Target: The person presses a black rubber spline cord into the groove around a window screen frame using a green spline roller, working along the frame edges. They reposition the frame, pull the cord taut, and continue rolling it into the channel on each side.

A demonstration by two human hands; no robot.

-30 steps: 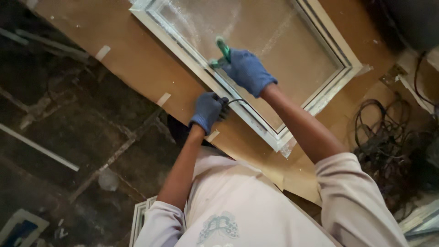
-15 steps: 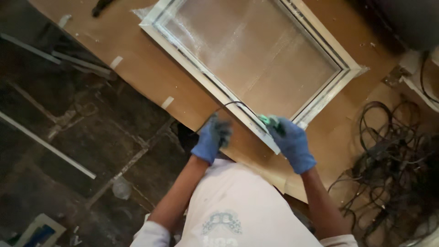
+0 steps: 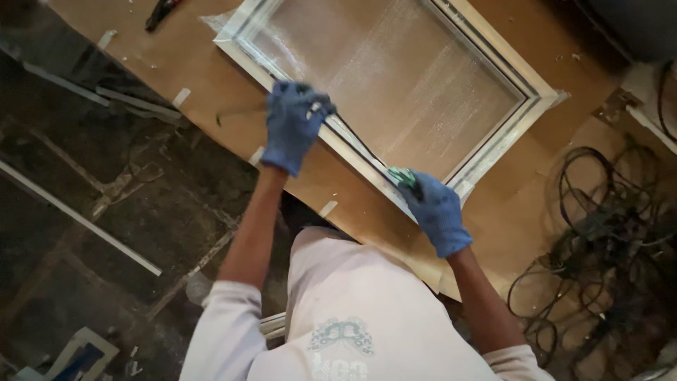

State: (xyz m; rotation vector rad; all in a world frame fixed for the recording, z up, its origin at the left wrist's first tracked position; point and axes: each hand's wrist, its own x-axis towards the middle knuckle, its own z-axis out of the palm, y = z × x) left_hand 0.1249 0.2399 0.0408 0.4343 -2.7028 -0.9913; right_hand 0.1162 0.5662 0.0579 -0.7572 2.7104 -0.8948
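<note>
You have no screens or signs in front of you, and no clear label either. The only thing that looks like a package is a small flat box [image 3: 77, 355] on the dark floor at the lower left corner, pale at the edges with a blue face, lying tilted and partly cut off by the frame; its kind is too small to tell.
</note>
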